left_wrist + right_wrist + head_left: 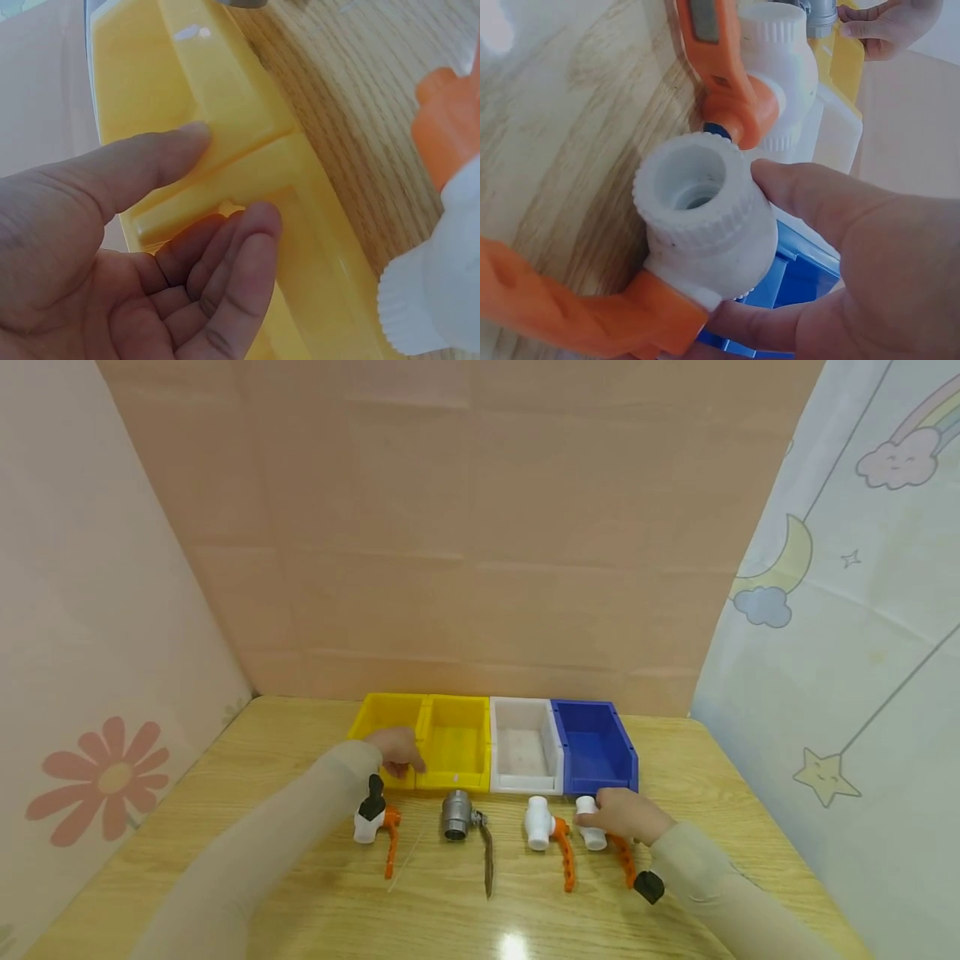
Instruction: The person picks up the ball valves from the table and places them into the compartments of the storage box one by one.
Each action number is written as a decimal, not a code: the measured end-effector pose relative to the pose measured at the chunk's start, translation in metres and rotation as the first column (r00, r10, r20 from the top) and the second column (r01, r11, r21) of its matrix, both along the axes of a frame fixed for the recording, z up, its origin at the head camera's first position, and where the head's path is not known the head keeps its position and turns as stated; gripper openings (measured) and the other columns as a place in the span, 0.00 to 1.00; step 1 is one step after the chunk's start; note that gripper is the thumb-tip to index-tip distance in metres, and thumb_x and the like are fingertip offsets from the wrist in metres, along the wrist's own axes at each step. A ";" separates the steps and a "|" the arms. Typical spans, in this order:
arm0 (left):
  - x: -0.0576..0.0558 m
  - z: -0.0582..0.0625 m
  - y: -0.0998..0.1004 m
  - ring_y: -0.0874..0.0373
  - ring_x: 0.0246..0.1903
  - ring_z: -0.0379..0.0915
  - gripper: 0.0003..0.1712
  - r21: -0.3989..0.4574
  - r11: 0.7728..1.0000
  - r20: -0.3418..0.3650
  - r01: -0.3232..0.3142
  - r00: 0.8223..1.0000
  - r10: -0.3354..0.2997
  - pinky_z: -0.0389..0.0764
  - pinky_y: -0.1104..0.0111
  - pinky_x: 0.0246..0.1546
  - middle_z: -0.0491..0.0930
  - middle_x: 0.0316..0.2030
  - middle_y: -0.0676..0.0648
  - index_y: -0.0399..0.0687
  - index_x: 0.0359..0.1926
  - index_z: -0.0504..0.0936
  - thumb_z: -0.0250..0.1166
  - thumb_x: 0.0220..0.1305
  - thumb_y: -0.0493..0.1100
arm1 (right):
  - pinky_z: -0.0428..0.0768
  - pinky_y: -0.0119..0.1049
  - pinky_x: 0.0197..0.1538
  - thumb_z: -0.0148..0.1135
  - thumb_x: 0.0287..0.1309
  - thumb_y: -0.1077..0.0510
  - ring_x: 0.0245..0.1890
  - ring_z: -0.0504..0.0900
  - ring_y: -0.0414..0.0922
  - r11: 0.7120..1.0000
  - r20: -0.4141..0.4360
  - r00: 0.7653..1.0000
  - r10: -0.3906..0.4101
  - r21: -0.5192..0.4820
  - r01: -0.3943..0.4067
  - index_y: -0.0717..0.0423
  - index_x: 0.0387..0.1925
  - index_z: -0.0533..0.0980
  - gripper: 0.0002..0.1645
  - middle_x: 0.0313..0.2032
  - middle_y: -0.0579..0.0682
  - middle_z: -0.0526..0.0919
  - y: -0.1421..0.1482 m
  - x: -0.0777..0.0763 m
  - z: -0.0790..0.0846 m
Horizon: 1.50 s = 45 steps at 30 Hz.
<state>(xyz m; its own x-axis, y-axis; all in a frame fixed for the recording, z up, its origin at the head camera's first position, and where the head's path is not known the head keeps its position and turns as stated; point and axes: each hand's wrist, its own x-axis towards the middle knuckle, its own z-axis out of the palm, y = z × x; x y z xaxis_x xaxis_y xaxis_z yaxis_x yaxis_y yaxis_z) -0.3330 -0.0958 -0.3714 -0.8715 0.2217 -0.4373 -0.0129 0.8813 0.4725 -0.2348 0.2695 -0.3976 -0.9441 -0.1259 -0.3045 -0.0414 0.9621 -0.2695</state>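
Across the desk (420, 918), my right hand (632, 816) pinches a white valve (718, 251) by its body, likely steadiest, my left hand (394, 748) loosely spread.

wooden table (675, 760) | tan backdrop (465, 527) behind | flower print (114, 778) at left | star print (828, 777) at right

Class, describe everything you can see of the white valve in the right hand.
This valve has a white, plastic-looking body, a ribbed collar round its open, hollow end, and a scalloped orange handle angled away from the blue bin. It is rightmost in the row, just before that bin. The right hand grips its body. Whether it touches the table is unclear.
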 end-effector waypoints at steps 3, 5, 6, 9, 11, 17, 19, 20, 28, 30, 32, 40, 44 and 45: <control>0.000 0.001 0.000 0.59 0.19 0.71 0.12 0.007 1.000 0.007 -0.006 1.000 0.006 0.81 0.70 0.26 0.72 0.19 0.49 0.40 0.36 0.81 0.70 0.58 0.43 | 0.69 0.37 0.27 0.65 0.55 0.38 0.25 0.72 0.46 1.000 0.006 1.000 0.000 0.001 0.000 0.59 0.32 0.73 0.27 0.26 0.49 0.74 -0.001 0.000 -0.001; 0.001 0.002 0.000 0.59 0.19 0.72 0.12 0.011 1.000 0.008 -0.009 1.000 0.009 0.81 0.70 0.26 0.73 0.19 0.49 0.39 0.37 0.81 0.70 0.58 0.43 | 0.70 0.37 0.26 0.66 0.54 0.38 0.25 0.72 0.46 1.000 0.005 1.000 0.001 -0.003 -0.001 0.60 0.32 0.73 0.27 0.25 0.50 0.74 -0.001 0.000 -0.001; 0.001 0.002 0.000 0.59 0.19 0.71 0.12 0.013 1.000 0.011 -0.012 1.000 0.012 0.81 0.70 0.26 0.72 0.19 0.49 0.39 0.38 0.80 0.70 0.58 0.43 | 0.71 0.37 0.26 0.66 0.54 0.39 0.25 0.72 0.46 1.000 0.001 1.000 0.005 -0.002 -0.005 0.60 0.32 0.73 0.27 0.25 0.50 0.74 -0.002 0.000 -0.001; 0.001 0.003 0.000 0.59 0.19 0.71 0.13 0.016 1.000 0.010 -0.015 1.000 0.015 0.81 0.70 0.26 0.72 0.19 0.49 0.39 0.39 0.80 0.70 0.58 0.43 | 0.72 0.38 0.27 0.68 0.52 0.40 0.25 0.73 0.46 1.000 -0.014 1.000 0.014 0.009 -0.013 0.61 0.32 0.73 0.28 0.25 0.50 0.74 -0.002 0.001 -0.001; 0.001 0.002 0.000 0.59 0.19 0.71 0.14 0.016 1.000 0.006 -0.012 1.000 0.012 0.81 0.70 0.26 0.72 0.18 0.49 0.39 0.39 0.80 0.70 0.57 0.43 | 0.72 0.38 0.27 0.69 0.51 0.40 0.25 0.73 0.46 1.000 -0.013 1.000 0.013 0.013 -0.013 0.61 0.32 0.73 0.28 0.25 0.50 0.74 -0.003 0.001 -0.002; 0.001 0.001 0.001 0.59 0.19 0.72 0.13 0.008 1.000 -0.003 -0.008 1.000 0.008 0.81 0.70 0.27 0.73 0.18 0.49 0.39 0.37 0.81 0.71 0.57 0.44 | 0.72 0.37 0.24 0.70 0.50 0.40 0.22 0.73 0.46 1.000 -0.020 1.000 -0.010 -0.021 0.010 0.60 0.29 0.72 0.27 0.24 0.50 0.73 -0.002 0.003 -0.005; 0.001 0.001 0.001 0.59 0.19 0.72 0.13 0.005 1.000 -0.003 -0.010 1.000 0.010 0.81 0.69 0.27 0.73 0.19 0.49 0.39 0.37 0.81 0.71 0.57 0.44 | 0.71 0.36 0.23 0.70 0.50 0.41 0.22 0.72 0.46 0.999 -0.031 0.999 -0.012 -0.037 0.011 0.60 0.28 0.72 0.27 0.23 0.50 0.73 -0.001 0.003 -0.005; 0.001 0.001 0.001 0.59 0.19 0.72 0.13 0.004 1.000 -0.003 -0.010 1.000 0.010 0.81 0.69 0.27 0.73 0.19 0.49 0.39 0.37 0.81 0.71 0.57 0.44 | 0.70 0.36 0.23 0.70 0.50 0.41 0.22 0.71 0.46 0.999 -0.037 0.999 -0.012 -0.046 0.010 0.59 0.27 0.72 0.26 0.23 0.50 0.73 -0.001 0.003 -0.006; 0.003 0.002 0.003 0.59 0.19 0.71 0.12 0.007 1.000 -0.005 -0.020 1.000 0.020 0.82 0.69 0.28 0.73 0.19 0.49 0.39 0.36 0.81 0.70 0.57 0.43 | 0.67 0.33 0.23 0.72 0.48 0.42 0.20 0.69 0.44 0.998 -0.051 0.998 -0.021 -0.068 0.018 0.57 0.23 0.71 0.25 0.20 0.48 0.69 0.001 0.003 -0.008; 0.004 0.002 0.003 0.59 0.18 0.71 0.11 0.005 1.000 -0.005 -0.020 1.000 0.020 0.82 0.68 0.29 0.73 0.18 0.48 0.39 0.36 0.81 0.70 0.58 0.43 | 0.66 0.32 0.23 0.72 0.48 0.42 0.19 0.68 0.43 0.997 -0.051 0.998 -0.034 -0.069 0.030 0.56 0.21 0.70 0.25 0.19 0.47 0.68 0.001 0.003 -0.009; 0.004 0.003 0.004 0.59 0.18 0.71 0.11 0.002 1.000 -0.003 -0.022 1.000 0.022 0.83 0.67 0.30 0.73 0.18 0.48 0.39 0.35 0.81 0.70 0.58 0.43 | 0.65 0.31 0.23 0.73 0.47 0.43 0.19 0.68 0.42 0.996 -0.057 0.997 -0.048 -0.072 0.044 0.56 0.20 0.70 0.25 0.18 0.46 0.67 0.000 0.004 -0.009; 0.006 0.005 0.003 0.59 0.19 0.71 0.12 0.005 1.000 -0.009 -0.030 0.999 0.030 0.82 0.69 0.27 0.73 0.19 0.48 0.39 0.35 0.81 0.71 0.57 0.43 | 0.64 0.31 0.24 0.74 0.46 0.44 0.19 0.67 0.42 0.996 -0.080 0.996 -0.041 -0.077 0.035 0.56 0.19 0.70 0.25 0.17 0.46 0.66 0.001 0.005 -0.005; 0.006 0.004 0.001 0.59 0.18 0.70 0.13 0.020 0.999 -0.018 -0.032 0.999 0.032 0.81 0.70 0.26 0.72 0.19 0.49 0.38 0.38 0.81 0.70 0.57 0.42 | 0.62 0.31 0.23 0.73 0.48 0.46 0.17 0.65 0.41 0.996 -0.086 0.996 -0.031 -0.088 0.023 0.56 0.18 0.68 0.25 0.17 0.45 0.62 0.003 0.004 0.006; 0.006 0.003 0.001 0.59 0.18 0.69 0.13 0.021 0.999 -0.021 -0.029 0.999 0.030 0.81 0.70 0.25 0.72 0.18 0.49 0.38 0.38 0.81 0.70 0.57 0.42 | 0.61 0.30 0.22 0.73 0.48 0.46 0.17 0.64 0.41 0.995 -0.088 0.996 -0.026 -0.094 0.018 0.56 0.18 0.68 0.25 0.16 0.45 0.62 0.004 0.004 0.010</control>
